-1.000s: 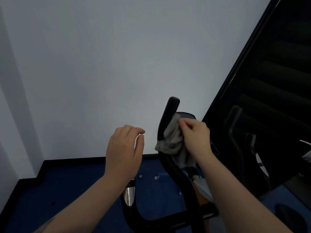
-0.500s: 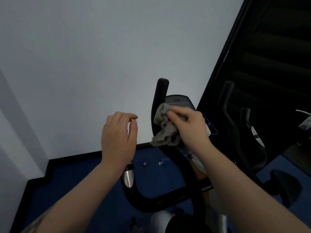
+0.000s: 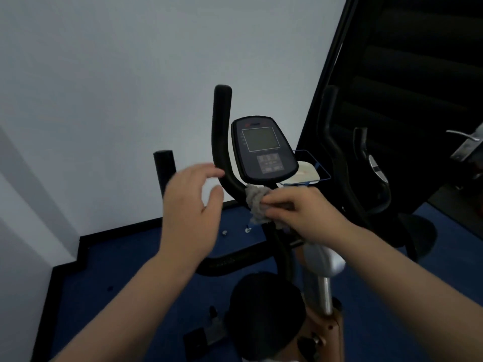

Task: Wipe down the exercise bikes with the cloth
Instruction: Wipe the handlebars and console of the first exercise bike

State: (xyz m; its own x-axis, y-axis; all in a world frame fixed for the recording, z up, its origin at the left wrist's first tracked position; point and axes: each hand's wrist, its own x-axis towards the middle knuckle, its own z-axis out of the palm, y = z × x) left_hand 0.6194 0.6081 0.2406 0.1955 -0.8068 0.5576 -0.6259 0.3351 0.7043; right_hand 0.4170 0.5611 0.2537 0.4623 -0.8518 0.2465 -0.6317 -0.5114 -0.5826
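Observation:
The exercise bike's black handlebar (image 3: pixel 221 131) rises in front of me, with the dark console (image 3: pixel 262 147) and its screen just to its right. My right hand (image 3: pixel 300 210) grips a grey cloth (image 3: pixel 257 202) bunched around the lower curve of that bar, below the console. My left hand (image 3: pixel 190 205) hovers to the left of the bar with fingers loosely spread, holding nothing. A second black grip end (image 3: pixel 163 165) stands behind my left hand. The black saddle (image 3: pixel 264 309) is below me.
A white wall fills the left and centre. A dark mirror panel (image 3: pixel 405 87) on the right reflects the bike. Blue floor (image 3: pixel 117 270) with black skirting lies below. A metal door handle (image 3: pixel 465 145) shows at the far right edge.
My right hand slid the cloth down the handlebar from beside the console to the bend below it, uncovering the console. The view tilted down, and my left hand spread its fingers near the bar.

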